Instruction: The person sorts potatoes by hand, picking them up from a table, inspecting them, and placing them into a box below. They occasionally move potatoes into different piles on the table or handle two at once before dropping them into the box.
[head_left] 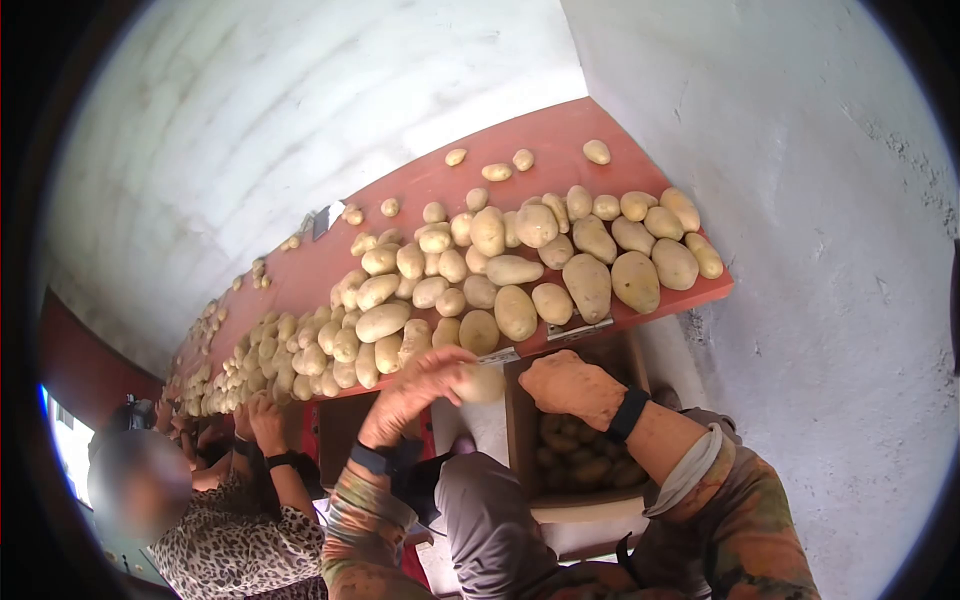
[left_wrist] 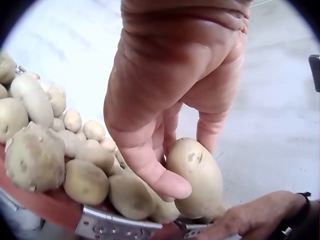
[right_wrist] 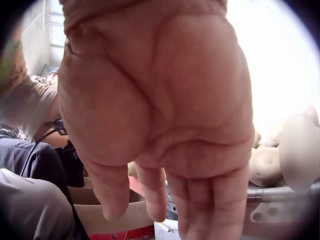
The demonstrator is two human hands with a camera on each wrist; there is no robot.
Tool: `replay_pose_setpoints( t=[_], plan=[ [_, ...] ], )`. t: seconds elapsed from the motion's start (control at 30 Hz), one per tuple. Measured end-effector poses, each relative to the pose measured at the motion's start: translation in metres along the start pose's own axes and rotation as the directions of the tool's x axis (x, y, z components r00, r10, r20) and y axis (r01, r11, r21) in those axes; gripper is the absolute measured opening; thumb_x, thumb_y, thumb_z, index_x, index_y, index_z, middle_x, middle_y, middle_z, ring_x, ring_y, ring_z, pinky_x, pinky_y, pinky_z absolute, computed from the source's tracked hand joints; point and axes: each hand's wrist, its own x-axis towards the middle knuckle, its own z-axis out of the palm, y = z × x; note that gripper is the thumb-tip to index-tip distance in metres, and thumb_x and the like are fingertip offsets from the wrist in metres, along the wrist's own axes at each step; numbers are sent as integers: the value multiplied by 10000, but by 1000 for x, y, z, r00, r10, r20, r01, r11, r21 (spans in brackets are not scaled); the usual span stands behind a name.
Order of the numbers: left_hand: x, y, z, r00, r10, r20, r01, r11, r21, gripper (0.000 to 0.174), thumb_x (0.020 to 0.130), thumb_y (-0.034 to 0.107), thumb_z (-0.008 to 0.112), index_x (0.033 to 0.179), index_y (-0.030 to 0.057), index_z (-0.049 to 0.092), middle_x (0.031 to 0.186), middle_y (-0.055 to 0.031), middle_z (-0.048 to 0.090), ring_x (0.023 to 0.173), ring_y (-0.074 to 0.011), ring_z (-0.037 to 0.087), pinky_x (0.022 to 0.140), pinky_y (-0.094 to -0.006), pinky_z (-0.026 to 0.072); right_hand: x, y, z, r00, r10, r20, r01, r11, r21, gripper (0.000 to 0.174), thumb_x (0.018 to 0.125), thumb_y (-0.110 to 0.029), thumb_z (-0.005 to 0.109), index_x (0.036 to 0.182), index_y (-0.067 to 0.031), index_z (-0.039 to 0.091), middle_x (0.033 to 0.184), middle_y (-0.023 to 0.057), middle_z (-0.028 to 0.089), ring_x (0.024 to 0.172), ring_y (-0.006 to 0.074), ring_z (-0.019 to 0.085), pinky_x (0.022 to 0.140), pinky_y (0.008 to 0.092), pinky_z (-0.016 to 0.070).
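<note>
My left hand point(head_left: 412, 392) holds a pale potato point(head_left: 482, 383) just off the table's front edge. In the left wrist view the thumb and fingers grip this potato point(left_wrist: 199, 175) from its sides, and a small dark mark shows on its skin. My right hand point(head_left: 575, 388) hangs over a cardboard box point(head_left: 590, 511) with many potatoes in its bottom. From the right wrist view, the palm point(right_wrist: 160, 100) is bare and the fingers point downward, fairly straight, with nothing between them. A broad pile of potatoes point(head_left: 515, 312) lies on the red table point(head_left: 545, 125) in front of both hands.
Metal hinges point(head_left: 580, 330) line the table's front edge. Walls point(head_left: 780, 200) close in at the back and right. To the left, another person in a leopard-print top point(head_left: 240, 540) has hands point(head_left: 265, 425) at the pile. Between us stands a second box point(head_left: 340, 440).
</note>
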Motion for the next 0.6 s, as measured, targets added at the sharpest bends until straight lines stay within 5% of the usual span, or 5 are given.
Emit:
replay_pose_setpoints(
  t=[0.27,0.6],
  plan=[
    [0,-54,44,991,-80,105,72,994,86,273,866,187,611,1077,14,598,896,-27,610,767,-94,574,635,-238,491,-3,5,4,997,-28,-68,29,999,14,146,729,-109,591,802,-45,701,780,148,683,743,283,684,627,384,538],
    [25,-14,26,1000,27,14,-29,987,158,270,880,190,584,1078,8,599,837,-7,629,728,-86,591,620,-211,481,-3,7,6,996,-59,-62,63,996,58,148,739,-83,556,823,-18,659,747,157,660,752,310,671,659,405,533]
  ],
)
